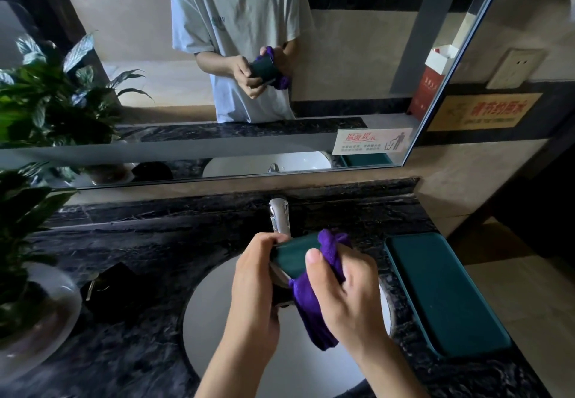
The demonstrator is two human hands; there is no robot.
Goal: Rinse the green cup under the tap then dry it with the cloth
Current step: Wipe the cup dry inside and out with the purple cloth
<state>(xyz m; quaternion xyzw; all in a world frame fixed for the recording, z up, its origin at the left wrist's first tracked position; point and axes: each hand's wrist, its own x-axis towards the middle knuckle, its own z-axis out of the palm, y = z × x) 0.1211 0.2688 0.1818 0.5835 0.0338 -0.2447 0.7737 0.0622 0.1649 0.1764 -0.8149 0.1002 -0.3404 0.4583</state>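
Note:
The dark green cup lies tilted on its side above the white sink, just in front of the chrome tap. My left hand grips the cup near its rim. My right hand holds the purple cloth wrapped against the cup's right side, thumb pressed on the cup wall. Part of the cloth bunches over the cup's far end and a tail hangs below. No water runs from the tap.
A dark marble counter surrounds the sink. A green tray lies at the right. A potted plant in a white pot and a small black object stand at the left. A mirror fills the wall behind.

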